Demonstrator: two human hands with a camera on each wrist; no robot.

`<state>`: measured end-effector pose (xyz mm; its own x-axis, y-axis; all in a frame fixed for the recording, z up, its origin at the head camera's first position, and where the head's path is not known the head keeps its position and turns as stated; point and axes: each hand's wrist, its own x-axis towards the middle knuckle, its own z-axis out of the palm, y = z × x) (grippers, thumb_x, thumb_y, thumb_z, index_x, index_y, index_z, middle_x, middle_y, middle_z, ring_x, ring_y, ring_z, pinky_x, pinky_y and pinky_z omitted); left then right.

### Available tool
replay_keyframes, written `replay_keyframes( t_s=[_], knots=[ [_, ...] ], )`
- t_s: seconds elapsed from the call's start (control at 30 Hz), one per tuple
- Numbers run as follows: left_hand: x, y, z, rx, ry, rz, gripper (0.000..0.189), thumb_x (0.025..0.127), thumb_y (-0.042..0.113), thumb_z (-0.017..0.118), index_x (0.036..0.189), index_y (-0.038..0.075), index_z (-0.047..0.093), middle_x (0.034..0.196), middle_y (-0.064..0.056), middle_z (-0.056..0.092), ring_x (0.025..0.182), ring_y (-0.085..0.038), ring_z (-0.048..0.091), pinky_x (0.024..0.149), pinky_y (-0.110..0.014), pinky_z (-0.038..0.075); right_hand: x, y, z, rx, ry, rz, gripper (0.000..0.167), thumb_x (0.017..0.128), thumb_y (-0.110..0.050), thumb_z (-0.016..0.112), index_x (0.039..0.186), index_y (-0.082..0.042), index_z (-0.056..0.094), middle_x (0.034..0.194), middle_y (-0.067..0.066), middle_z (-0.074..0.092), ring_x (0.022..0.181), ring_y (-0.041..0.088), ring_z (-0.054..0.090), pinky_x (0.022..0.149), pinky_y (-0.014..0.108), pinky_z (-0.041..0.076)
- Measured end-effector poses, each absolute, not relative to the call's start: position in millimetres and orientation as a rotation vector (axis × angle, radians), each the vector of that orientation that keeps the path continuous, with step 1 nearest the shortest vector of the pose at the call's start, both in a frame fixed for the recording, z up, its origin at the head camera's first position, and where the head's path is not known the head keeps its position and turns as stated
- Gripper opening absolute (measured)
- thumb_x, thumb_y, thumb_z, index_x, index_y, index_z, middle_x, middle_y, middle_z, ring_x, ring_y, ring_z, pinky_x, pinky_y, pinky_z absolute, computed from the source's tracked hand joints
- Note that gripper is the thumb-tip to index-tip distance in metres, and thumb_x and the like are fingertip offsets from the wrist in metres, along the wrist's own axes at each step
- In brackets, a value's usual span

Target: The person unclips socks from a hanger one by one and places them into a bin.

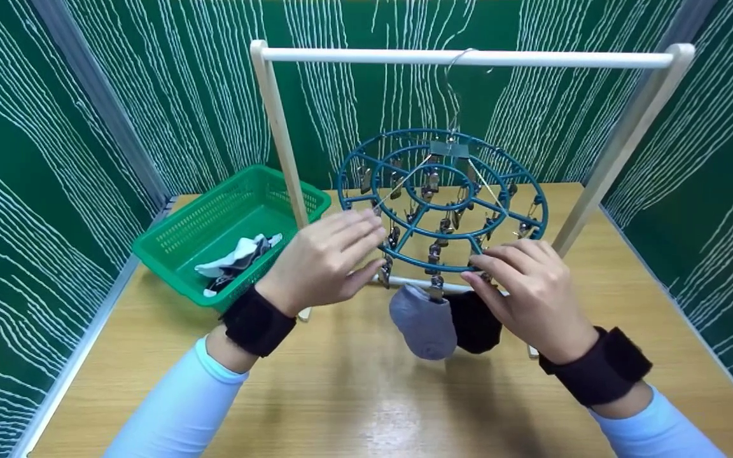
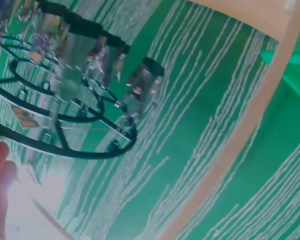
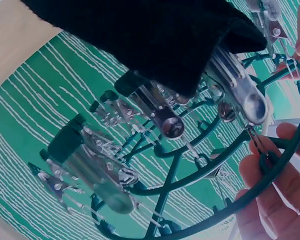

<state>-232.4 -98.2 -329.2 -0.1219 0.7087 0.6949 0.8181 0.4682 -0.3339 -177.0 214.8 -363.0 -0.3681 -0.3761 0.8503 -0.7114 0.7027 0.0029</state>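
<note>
A round teal clip hanger point(image 1: 414, 262) hangs by its metal hook from a white bar. A grey sock point(image 1: 424, 324) and a black sock point(image 1: 478, 323) dangle from clips at its front. My right hand point(image 1: 529, 286) holds the hanger's front-right rim; in the right wrist view its fingers point(image 3: 277, 192) lie behind the ring beside a clip's loop, close to the black sock point(image 3: 155, 45). Beside the front-left rim, my left hand point(image 1: 335, 254) is held up with straight fingers and nothing in it. Its fingertips point(image 2: 0, 165) appear at the left wrist view's edge.
A green basket point(image 1: 169, 245) with a few black-and-white cloth items point(image 1: 239, 257) stands on the table point(image 1: 354, 407) at the left. The rack's wooden posts point(image 1: 624, 146) rise on both sides. Several metal clips hang around the rings. Green walls with white streaks surround the table.
</note>
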Motion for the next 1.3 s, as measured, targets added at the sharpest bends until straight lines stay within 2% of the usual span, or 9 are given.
replay_keyframes(
  t_s=[0.17,0.4,0.5,0.63,0.7,0.8,0.97,1.13,1.3],
  knots=[
    [-232.7,-87.4,-332.6,-1.315,-1.808,-0.109,0.026,0.101,0.023,0.08,0.118,0.003,0.082,0.118,-0.013,0.083,0.113,-0.026,0.08,0.104,-0.037,0.063,-175.9,208.6,-361.8,0.806,-1.987,0.468,0.052,0.111,-0.045,0.06,0.097,-0.001,0.083,0.088,0.018,0.08,0.081,0.037,0.069,0.069,0.051,0.052],
    [-234.6,-82.2,-336.1,-1.292,-1.737,-0.04,0.014,0.097,0.007,0.082,0.111,0.004,0.084,0.109,-0.01,0.085,0.101,-0.021,0.083,0.095,-0.033,0.066,-173.2,202.3,-361.8,0.778,-1.978,0.461,0.05,0.111,-0.044,0.062,0.097,0.0,0.083,0.087,0.018,0.08,0.079,0.037,0.07,0.068,0.051,0.052],
    [-235.1,-81.6,-336.3,-1.292,-1.728,-0.041,0.014,0.096,0.004,0.082,0.11,0.004,0.084,0.108,-0.01,0.085,0.1,-0.021,0.083,0.094,-0.033,0.066,-170.4,200.6,-361.8,0.743,-1.971,0.494,0.052,0.11,-0.046,0.062,0.099,0.0,0.082,0.094,0.02,0.08,0.084,0.038,0.071,0.075,0.051,0.056],
    [-235.2,-80.7,-336.1,-1.292,-1.731,-0.045,0.015,0.096,0.001,0.081,0.11,0.004,0.084,0.108,-0.01,0.085,0.1,-0.021,0.083,0.094,-0.033,0.066,-166.8,194.4,-363.7,0.686,-1.838,0.645,0.046,0.108,-0.042,0.068,0.097,0.001,0.081,0.102,0.024,0.078,0.092,0.042,0.07,0.098,0.032,0.056],
    [-234.9,-80.5,-336.3,-1.291,-1.734,-0.048,0.015,0.096,0.001,0.081,0.11,0.004,0.084,0.108,-0.01,0.085,0.1,-0.021,0.083,0.094,-0.033,0.066,-165.3,189.5,-365.6,0.68,-1.73,0.722,0.042,0.107,-0.037,0.072,0.095,0.002,0.081,0.099,0.025,0.076,0.09,0.042,0.067,0.101,0.022,0.051],
    [-234.7,-80.3,-337.3,-1.288,-1.738,-0.054,0.016,0.095,0.001,0.082,0.111,0.004,0.084,0.108,-0.01,0.085,0.1,-0.021,0.083,0.095,-0.033,0.065,-161.6,182.7,-369.0,0.71,-1.624,0.779,0.039,0.105,-0.031,0.074,0.09,0.005,0.079,0.089,0.023,0.074,0.078,0.038,0.064,0.088,0.021,0.054],
    [-235.4,-79.7,-339.6,-1.282,-1.75,-0.065,0.016,0.096,0.003,0.082,0.111,0.004,0.084,0.109,-0.009,0.085,0.101,-0.022,0.083,0.095,-0.034,0.065,-153.1,177.4,-377.1,0.778,-1.675,0.788,0.04,0.106,-0.032,0.073,0.09,0.005,0.079,0.078,0.016,0.075,0.063,0.029,0.064,0.06,0.035,0.054],
    [-236.3,-78.8,-341.3,-1.268,-1.756,-0.071,0.015,0.096,0.006,0.083,0.111,0.004,0.084,0.109,-0.009,0.085,0.101,-0.022,0.083,0.095,-0.034,0.065,-146.2,173.7,-386.1,0.732,-1.919,0.812,0.042,0.105,-0.041,0.073,0.1,0.0,0.08,0.082,0.01,0.078,0.067,0.021,0.07,0.06,0.031,0.059],
    [-238.8,-77.1,-343.7,-1.255,-1.733,-0.107,0.013,0.096,0.004,0.082,0.109,0.004,0.084,0.107,-0.009,0.085,0.1,-0.022,0.083,0.095,-0.034,0.065,-146.9,167.4,-389.5,0.659,-2.074,0.789,0.031,0.088,-0.02,0.092,0.106,0.001,0.077,0.091,0.012,0.08,0.077,0.021,0.076,0.068,0.037,0.066]
  ],
)
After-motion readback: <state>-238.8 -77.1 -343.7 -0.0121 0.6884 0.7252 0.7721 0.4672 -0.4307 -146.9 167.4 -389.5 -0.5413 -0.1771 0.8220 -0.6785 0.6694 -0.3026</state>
